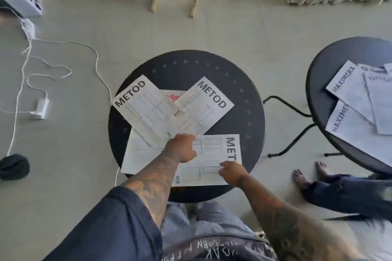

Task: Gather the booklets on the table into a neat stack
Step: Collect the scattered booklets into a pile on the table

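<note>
Risk I see: booklets fan out on the round black table (244,82), left METOD booklet (146,110) pokes past the rim, so a careless sweep could drop it. Glossy sheets may slide apart. My left hand (183,147) rests where left, right METOD booklet (204,106) and near booklet (210,161) overlap; fingers curled, pinch unclear. My right hand (231,170) sits on the near booklet's right edge, fingers bent down, can't tell if gripping. Stack not started.

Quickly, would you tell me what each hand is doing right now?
Left hand: fingers curled, resting on the overlapped booklets; grip cannot be told.
Right hand: fingers down on the near booklet; grip cannot be told.
</note>
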